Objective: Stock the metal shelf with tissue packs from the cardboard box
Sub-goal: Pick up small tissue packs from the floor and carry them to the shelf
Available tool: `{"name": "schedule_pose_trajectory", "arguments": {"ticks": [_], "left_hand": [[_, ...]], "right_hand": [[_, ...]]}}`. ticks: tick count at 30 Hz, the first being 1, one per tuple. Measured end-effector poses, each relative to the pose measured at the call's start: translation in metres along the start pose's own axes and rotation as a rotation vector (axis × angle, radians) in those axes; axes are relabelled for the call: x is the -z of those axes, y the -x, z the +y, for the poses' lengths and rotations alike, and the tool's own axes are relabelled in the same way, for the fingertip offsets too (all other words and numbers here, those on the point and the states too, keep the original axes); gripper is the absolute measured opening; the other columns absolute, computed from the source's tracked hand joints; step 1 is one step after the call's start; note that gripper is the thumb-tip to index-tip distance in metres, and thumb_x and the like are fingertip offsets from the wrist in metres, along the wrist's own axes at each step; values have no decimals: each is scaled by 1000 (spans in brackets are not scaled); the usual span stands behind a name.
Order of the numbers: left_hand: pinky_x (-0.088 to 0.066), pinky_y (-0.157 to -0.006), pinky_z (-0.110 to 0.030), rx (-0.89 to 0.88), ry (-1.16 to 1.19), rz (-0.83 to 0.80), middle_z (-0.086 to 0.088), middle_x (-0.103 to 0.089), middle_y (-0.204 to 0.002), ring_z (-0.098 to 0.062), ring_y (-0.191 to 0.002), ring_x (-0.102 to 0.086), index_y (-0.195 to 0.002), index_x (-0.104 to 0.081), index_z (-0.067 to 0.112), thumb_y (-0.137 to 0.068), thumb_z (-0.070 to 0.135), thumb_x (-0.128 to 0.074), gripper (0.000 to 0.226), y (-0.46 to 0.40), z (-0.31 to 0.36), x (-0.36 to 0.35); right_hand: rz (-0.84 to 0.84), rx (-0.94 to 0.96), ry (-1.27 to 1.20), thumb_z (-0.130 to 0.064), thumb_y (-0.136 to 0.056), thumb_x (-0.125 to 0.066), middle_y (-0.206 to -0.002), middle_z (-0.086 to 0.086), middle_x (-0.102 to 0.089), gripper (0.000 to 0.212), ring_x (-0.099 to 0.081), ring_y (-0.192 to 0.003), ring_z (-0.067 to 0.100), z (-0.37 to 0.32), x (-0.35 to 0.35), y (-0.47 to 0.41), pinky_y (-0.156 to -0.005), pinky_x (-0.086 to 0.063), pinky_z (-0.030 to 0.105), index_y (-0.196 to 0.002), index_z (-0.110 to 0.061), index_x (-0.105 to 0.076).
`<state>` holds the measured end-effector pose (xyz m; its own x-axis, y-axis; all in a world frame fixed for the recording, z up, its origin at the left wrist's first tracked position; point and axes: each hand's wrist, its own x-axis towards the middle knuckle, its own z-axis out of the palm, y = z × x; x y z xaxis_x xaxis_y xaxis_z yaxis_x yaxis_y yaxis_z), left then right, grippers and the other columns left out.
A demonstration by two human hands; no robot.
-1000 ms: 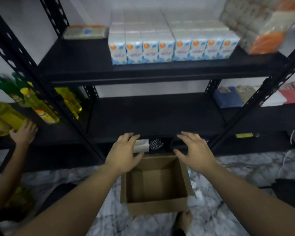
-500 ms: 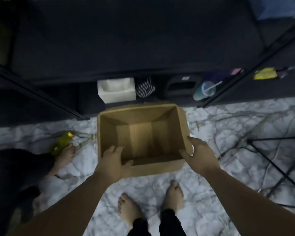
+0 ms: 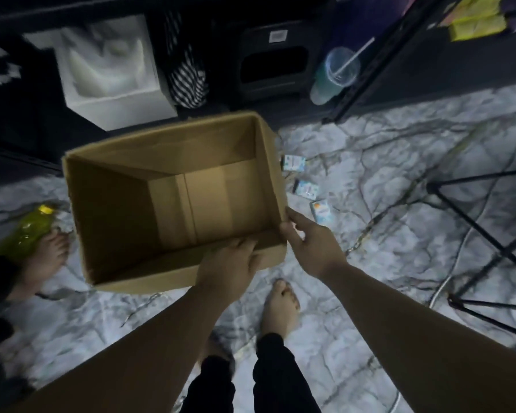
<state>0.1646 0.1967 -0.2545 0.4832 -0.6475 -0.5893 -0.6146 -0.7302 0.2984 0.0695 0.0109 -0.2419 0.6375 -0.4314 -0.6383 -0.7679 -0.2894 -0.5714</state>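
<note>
Open brown cardboard box [image 3: 173, 201], empty, now tilted at frame centre: left hand [image 3: 228, 265] grips near wall, right hand [image 3: 309, 244] newly pinches right corner; three small tissue packs [image 3: 306, 189] exposed on floor, still unshelved.

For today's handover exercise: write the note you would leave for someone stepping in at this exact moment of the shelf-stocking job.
Left hand: grips the near wall of the cardboard box, fingers curled over the rim.
Right hand: holds the box's near right corner.
Box: open, nothing visible inside.
Three small tissue packs lie on the marble floor just right of the box.
The stocked shelf is out of view, so progress there cannot be judged.
Left: probably gather the loose packs and shelve them.
</note>
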Motion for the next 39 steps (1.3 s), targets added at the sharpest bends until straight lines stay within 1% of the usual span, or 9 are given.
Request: {"name": "schedule_pose_trajectory", "arguments": {"ticks": [4, 9, 13, 17, 19, 25, 30, 34, 39], "left_hand": [[-55, -87, -39, 29, -31, -46, 3, -69, -128, -25, -107, -68, -142, -56, 30, -102, 64, -17, 66, 9, -10, 4], [-49, -97, -40, 100, -75, -165, 4, -67, -130, -26, -112, -65, -142, -53, 35, -104, 58, -25, 52, 32, -49, 8], [-44, -100, -40, 111, -70, -170, 5, -67, -130, -27, -117, -63, -140, -55, 34, -107, 51, -39, 40, 42, -75, 6], [-45, -101, -43, 162, 32, -154, 4, -68, -122, -27, -115, -63, -130, -55, 30, -101, 63, -43, 46, 40, -76, 11], [-45, -104, -46, 174, 134, -81, 1, -61, -132, -27, -123, -57, -139, -51, 27, -97, 66, -48, 57, 38, -69, 17], [-49, -95, -41, -67, 276, 228, -4, -57, -126, -24, -115, -53, -136, -58, 17, -96, 44, -62, 48, 13, -21, 60], [-47, -91, -37, -158, 297, 153, -2, -51, -140, -22, -123, -53, -142, -52, 18, -100, 36, -61, 47, -22, 27, 71], [-43, -105, -38, -85, 319, 78, -8, -52, -146, -27, -133, -50, -150, -47, 15, -97, 37, -66, 60, -61, 48, 37], [-44, -109, -43, 47, 301, 69, -20, -58, -140, -36, -131, -53, -148, -51, 9, -88, 38, -75, 71, -114, 58, -27]], "right_hand": [[-78, -33, -13, -52, -105, -47, -133, 4, -69, 56, -65, -118, 25, -5, -15, -1, -92, -51, 31, -158, -32, -42], [-260, -32, -2, -49, -105, -48, -135, -3, -68, 53, -65, -120, 15, -20, -46, 1, -82, -44, 14, -154, -30, -47], [-314, -8, 1, -50, -105, -46, -135, -1, -68, 50, -66, -118, 23, -32, -71, -1, -98, -53, 36, -151, -30, -49], [-294, -34, -9, -53, -105, -45, -143, -3, -63, 56, -61, -128, 21, -38, -76, -5, -100, -51, 32, -157, -33, -41], [-282, -59, -9, -55, -104, -44, -149, 1, -58, 57, -56, -134, 24, -37, -70, -4, -107, -48, 37, -157, -35, -40], [-114, -147, 20, -56, -103, -50, -143, 2, -63, 58, -63, -125, 21, -24, -19, 5, -102, -48, 31, -157, -36, -42], [19, -231, -37, -57, -101, -53, -146, 3, -61, 61, -58, -133, 20, 7, 22, 10, -108, -45, 33, -156, -31, -44], [60, -267, -24, -54, -100, -57, -150, 1, -58, 64, -57, -134, 21, 47, 37, -7, -107, -44, 32, -157, -29, -43], [76, -237, 71, -56, -98, -59, -154, 5, -54, 69, -50, -140, 26, 102, 38, -59, -109, -42, 34, -159, -29, -39]]}}
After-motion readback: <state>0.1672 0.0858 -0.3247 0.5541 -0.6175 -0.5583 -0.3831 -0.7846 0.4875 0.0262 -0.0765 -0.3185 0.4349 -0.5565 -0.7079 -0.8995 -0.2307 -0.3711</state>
